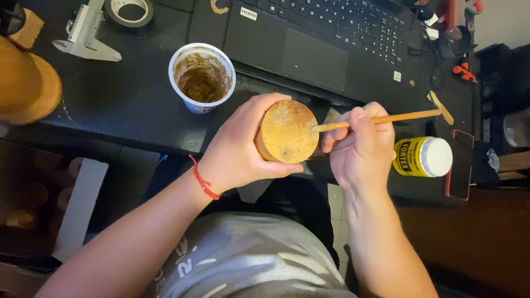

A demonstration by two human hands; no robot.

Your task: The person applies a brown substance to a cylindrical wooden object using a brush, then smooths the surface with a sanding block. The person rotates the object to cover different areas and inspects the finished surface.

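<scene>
Wooden cylinder (287,132), flat end up.

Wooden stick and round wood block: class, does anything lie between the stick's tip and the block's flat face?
Nothing visible does. The right hand holds the wooden stick with its tip at the edge of the round wood block, which the left hand grips.

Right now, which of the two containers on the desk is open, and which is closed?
The white plastic cup beside the laptop is open, its inside smeared with brown paste. The yellow jar, lying on its side near the right hand, has its white lid on.
</scene>
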